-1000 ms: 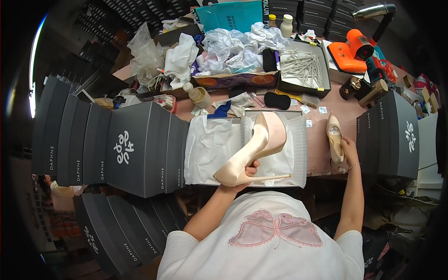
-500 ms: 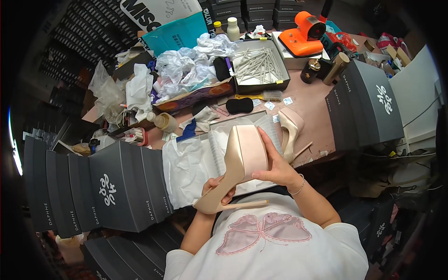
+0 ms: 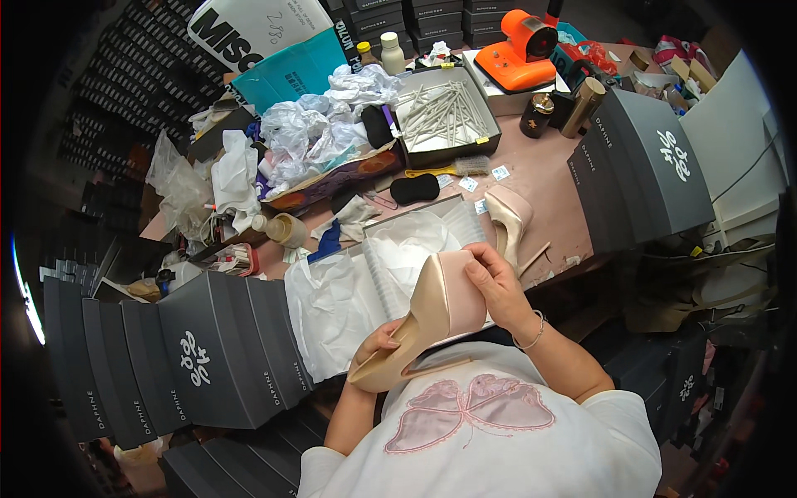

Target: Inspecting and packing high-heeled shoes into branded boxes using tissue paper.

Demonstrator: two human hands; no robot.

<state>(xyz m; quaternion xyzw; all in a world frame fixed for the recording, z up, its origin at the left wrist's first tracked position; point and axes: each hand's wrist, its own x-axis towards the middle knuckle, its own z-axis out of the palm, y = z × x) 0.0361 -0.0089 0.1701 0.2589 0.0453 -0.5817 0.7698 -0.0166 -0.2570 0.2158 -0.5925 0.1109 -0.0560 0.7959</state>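
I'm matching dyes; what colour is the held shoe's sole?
The sole is pale pink, shown best in the head view.

The held shoe [image 3: 426,314] gleams like smooth satin from here, the tissue paper [image 3: 322,309] looks crinkled, the grey boxes [image 3: 217,378] matt cardboard.

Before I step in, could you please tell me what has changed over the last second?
The right hand let go of the second shoe, now right beside the open box, moved left, and took hold of the front of the satin shoe. The left hand still holds that shoe near its heel end; the open box stayed put.
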